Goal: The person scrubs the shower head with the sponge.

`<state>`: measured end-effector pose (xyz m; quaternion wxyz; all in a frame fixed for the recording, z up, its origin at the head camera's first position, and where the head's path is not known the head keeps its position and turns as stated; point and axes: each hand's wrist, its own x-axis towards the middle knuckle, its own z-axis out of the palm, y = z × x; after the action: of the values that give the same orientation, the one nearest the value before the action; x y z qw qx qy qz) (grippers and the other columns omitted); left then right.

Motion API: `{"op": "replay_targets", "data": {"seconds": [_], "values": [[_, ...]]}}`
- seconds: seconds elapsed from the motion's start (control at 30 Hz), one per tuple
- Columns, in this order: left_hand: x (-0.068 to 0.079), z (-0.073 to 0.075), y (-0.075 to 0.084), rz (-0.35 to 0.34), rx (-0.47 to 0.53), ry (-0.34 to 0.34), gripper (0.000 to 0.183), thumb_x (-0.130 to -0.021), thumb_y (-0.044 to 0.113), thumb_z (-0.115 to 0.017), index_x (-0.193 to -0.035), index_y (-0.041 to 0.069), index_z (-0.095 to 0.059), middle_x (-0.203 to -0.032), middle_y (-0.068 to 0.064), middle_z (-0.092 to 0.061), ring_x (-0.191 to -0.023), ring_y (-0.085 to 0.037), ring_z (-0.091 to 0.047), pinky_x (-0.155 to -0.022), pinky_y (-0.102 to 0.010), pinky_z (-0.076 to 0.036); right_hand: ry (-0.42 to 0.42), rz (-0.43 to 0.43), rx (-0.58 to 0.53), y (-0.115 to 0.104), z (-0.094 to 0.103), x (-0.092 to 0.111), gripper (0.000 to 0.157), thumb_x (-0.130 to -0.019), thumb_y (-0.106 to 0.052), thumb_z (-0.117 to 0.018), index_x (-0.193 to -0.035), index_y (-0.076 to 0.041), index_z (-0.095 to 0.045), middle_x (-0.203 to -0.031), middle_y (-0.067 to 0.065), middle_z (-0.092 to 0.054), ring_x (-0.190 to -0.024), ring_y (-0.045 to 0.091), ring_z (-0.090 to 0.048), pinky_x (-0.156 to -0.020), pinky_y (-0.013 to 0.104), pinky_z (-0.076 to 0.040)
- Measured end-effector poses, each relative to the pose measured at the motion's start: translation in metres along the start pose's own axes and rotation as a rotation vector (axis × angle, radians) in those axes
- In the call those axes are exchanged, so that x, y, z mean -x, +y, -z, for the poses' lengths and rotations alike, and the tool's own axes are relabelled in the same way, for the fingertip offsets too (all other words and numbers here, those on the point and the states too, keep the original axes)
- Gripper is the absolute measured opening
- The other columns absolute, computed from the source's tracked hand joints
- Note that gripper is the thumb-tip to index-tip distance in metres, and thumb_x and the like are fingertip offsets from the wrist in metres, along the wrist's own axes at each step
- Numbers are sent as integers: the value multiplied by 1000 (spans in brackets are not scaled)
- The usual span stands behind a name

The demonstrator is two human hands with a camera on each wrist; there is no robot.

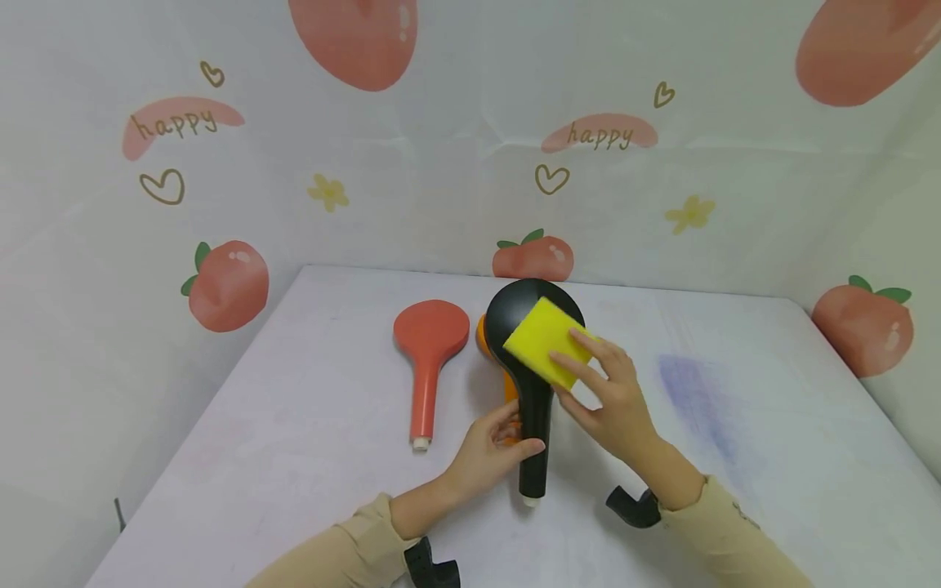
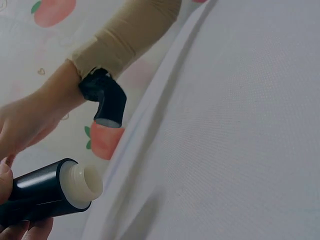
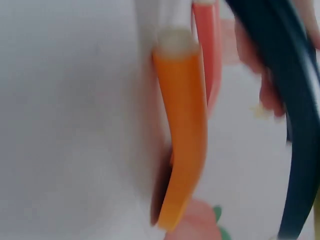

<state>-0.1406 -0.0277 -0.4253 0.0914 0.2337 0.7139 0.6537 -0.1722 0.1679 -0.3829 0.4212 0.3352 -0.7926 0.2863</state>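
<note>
Holding black showerhead point(image 1: 533, 394), sponge point(image 1: 538, 339); backdrop point(image 1: 441, 163) reads "happy".

The head view held three shower heads: one red shower head point(image 1: 431, 331), one black shower head point(image 1: 535, 429) and one orange shower head point(image 3: 184, 110). It had one yellow sponge point(image 1: 539, 332), two black wrist pieces point(image 1: 635, 507) and, on the backdrop point(image 1: 441, 163), five printed fruits point(image 1: 229, 286), four hearts point(image 1: 213, 74), two flowers point(image 1: 327, 193) and two "happy" labels point(image 1: 184, 124).
</note>
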Motion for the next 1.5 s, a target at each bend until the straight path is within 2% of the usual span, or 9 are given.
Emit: {"op": "replay_targets", "data": {"seconds": [0.23, 0.33, 0.43, 0.53, 0.63, 0.93, 1.27, 1.37, 1.5], "values": [[1, -1, 2, 41, 15, 6, 56, -85, 14, -68, -136, 4, -46, -126, -18, -58, -105, -30, -60, -84, -16, -51, 99, -338, -39, 15, 4, -2, 37, -75, 0, -72, -112, -1, -64, -129, 24, -51, -110, 41, -47, -89, 19, -35], [2, -1, 5, 27, 12, 3, 57, -85, 13, -68, -136, 4, -45, -127, -17, -58, -104, -29, -59, -84, -18, -51, 80, -266, -50, 8, 1, -1, 30, -86, -17, -67, -111, -1, -65, -128, 25, -52, -109, 41, -47, -93, 21, -36], [2, -2, 7, 1, 8, 3, 56, -85, 13, -67, -136, 2, -45, -127, -18, -57, -103, -30, -60, -84, -19, -52, 56, -78, -65, -3, -6, -2, 34, -92, -33, -57, -108, -4, -67, -124, 24, -55, -105, 41, -48, -96, 32, -38], [2, -2, 8, -3, -5, 5, 53, -86, 13, -66, -134, 0, -46, -128, -19, -56, -104, -32, -60, -86, -19, -52, 24, 108, -45, -11, -11, -3, 32, -94, -33, -54, -105, -7, -69, -119, 22, -58, -104, 42, -49, -92, 44, -39], [2, -3, 7, 7, -15, 15, 53, -86, 12, -66, -134, 1, -46, -129, -18, -56, -106, -32, -60, -89, -19, -51, 11, 175, -14, -11, -11, -5, 29, -94, -33, -53, -104, -10, -69, -117, 20, -59, -102, 42, -48, -86, 49, -38], [1, -7, 6, 3, 1, 5, 55, -85, 10, -67, -134, 0, -46, -111, -23, -63, -94, -33, -64, -79, -17, -54, 114, -195, -31, 17, -4, -19, 43, -92, -42, -53, -108, -5, -66, -125, 22, -54, -110, 40, -46, -92, 43, -34], [3, -9, 3, 31, -10, 0, 57, -85, 13, -67, -136, 2, -44, -109, -22, -65, -94, -29, -67, -79, -17, -54, -3, 163, -70, -6, -16, -17, 29, -93, -32, -54, -103, -9, -69, -116, 21, -59, -103, 41, -48, -85, 47, -36], [4, -9, 2, 33, -11, 1, 57, -85, 13, -67, -136, 3, -45, -108, -22, -65, -93, -26, -67, -79, -16, -53, 9, 127, -71, -1, -13, -19, 31, -93, -33, -54, -103, -8, -69, -117, 22, -59, -103, 41, -48, -85, 49, -36], [5, -9, 2, 31, -25, -8, 57, -84, 13, -67, -136, 3, -46, -106, -23, -65, -90, -24, -67, -79, -14, -53, 80, -93, -77, 15, -9, -23, 31, -91, -30, -60, -106, -4, -67, -122, 24, -55, -105, 41, -48, -85, 47, -34]]}}
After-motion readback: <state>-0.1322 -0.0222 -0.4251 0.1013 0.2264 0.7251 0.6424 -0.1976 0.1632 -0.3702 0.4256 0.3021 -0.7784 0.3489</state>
